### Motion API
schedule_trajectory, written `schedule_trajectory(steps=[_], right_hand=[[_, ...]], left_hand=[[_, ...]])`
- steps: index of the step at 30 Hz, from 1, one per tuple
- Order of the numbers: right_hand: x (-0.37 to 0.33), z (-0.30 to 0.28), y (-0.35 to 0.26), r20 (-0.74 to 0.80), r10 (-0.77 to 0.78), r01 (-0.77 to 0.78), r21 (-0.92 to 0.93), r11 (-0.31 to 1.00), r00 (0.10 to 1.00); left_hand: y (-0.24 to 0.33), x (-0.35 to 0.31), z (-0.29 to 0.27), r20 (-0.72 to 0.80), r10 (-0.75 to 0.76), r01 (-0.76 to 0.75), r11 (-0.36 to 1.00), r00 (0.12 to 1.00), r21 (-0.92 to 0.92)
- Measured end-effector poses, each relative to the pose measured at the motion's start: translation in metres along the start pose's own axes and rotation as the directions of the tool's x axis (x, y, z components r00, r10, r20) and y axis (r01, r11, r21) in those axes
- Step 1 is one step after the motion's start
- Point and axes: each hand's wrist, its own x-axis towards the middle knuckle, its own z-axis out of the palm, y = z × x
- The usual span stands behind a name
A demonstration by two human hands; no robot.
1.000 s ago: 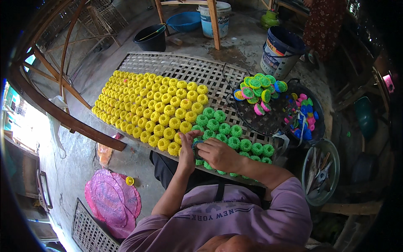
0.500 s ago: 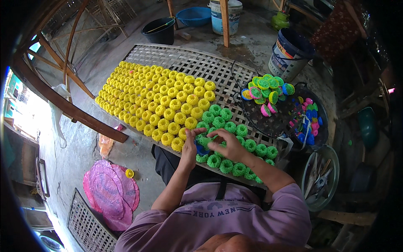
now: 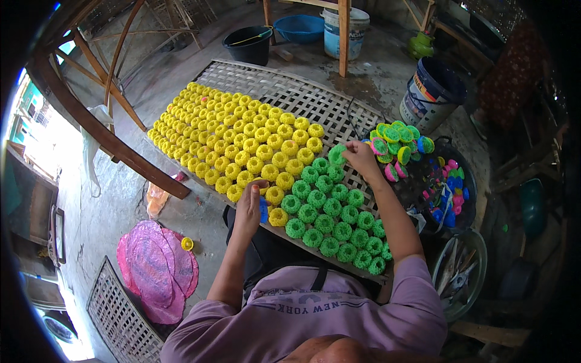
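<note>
On the woven mat (image 3: 339, 100), right hand (image 3: 361, 156) grips a green ring (image 3: 336, 155); left hand (image 3: 250, 209) half-hides something blue (image 3: 263, 209).

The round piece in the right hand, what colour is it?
Green, like the rows below it. The right hand holds the round piece in the head view.

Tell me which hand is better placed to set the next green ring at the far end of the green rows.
Right. The right hand already holds a green ring at the far edge of the green rows. The left hand rests at the near edge of the woven tray, by a blue piece.
</note>
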Motion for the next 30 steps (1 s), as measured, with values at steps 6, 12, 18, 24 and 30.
schedule_trajectory(steps=[6,12,18,24,30], right_hand=[[0.05,0.023,0.04,0.024,0.157,-0.158,0.044,0.987,0.987],[0.056,0.052,0.048,0.083,-0.24,0.244,-0.558,0.793,0.967],[0.023,0.082,0.032,-0.06,-0.25,0.157,-0.631,0.76,0.966],[-0.055,0.084,-0.024,0.157,-0.381,0.295,-0.893,0.34,0.911],[-0.133,0.063,-0.08,-0.049,-0.258,0.161,-0.664,0.73,0.965]], left_hand=[[-0.003,-0.02,-0.014,-0.017,-0.049,0.047,0.991,0.999,-0.122],[-0.021,-0.014,-0.025,-0.039,-0.104,0.095,0.977,0.994,-0.191],[-0.052,-0.037,-0.064,-0.162,0.09,-0.116,0.98,0.983,-0.164],[-0.153,-0.067,-0.191,-0.763,0.192,0.056,0.957,0.617,0.285],[-0.318,-0.107,-0.319,-0.709,-0.293,0.727,0.527,0.641,0.44]])
